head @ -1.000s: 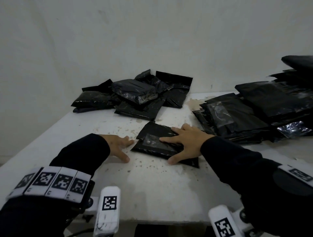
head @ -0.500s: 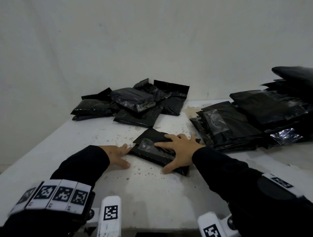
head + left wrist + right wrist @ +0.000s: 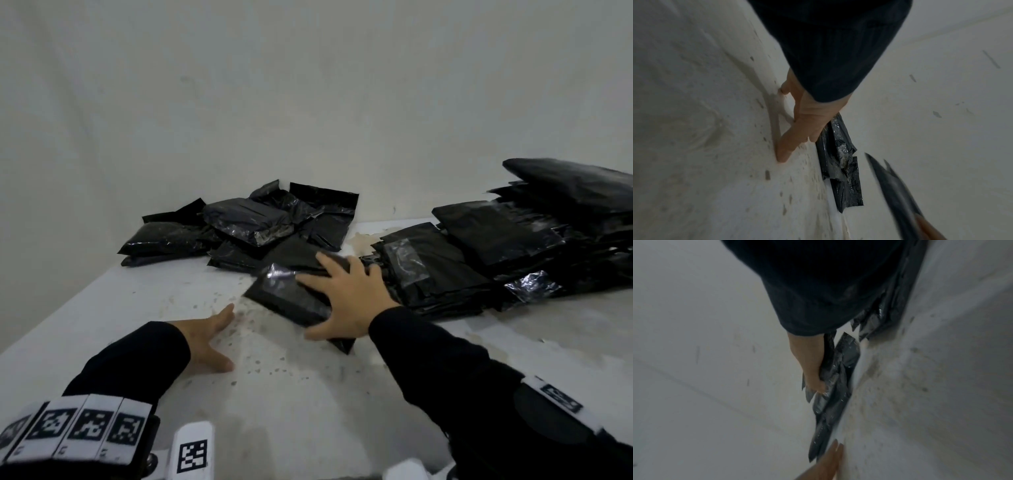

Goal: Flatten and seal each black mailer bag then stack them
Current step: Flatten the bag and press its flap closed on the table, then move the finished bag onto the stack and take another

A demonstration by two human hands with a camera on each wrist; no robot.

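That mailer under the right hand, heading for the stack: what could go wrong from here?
The right hand holds the mailer bag alone; the left hand lies flat on the table, off the bag. It may slip or skew. The stack on the right is already fanned and uneven, so another bag could slide off.

Speckled white table [image 3: 308, 394] bears black mailer bags [image 3: 246, 222].

we're looking at a white table [image 3: 281, 404] — worn, speckled with brown flecks and a tan stain near its far edge — and a plain pale wall [image 3: 308, 102] right behind it.
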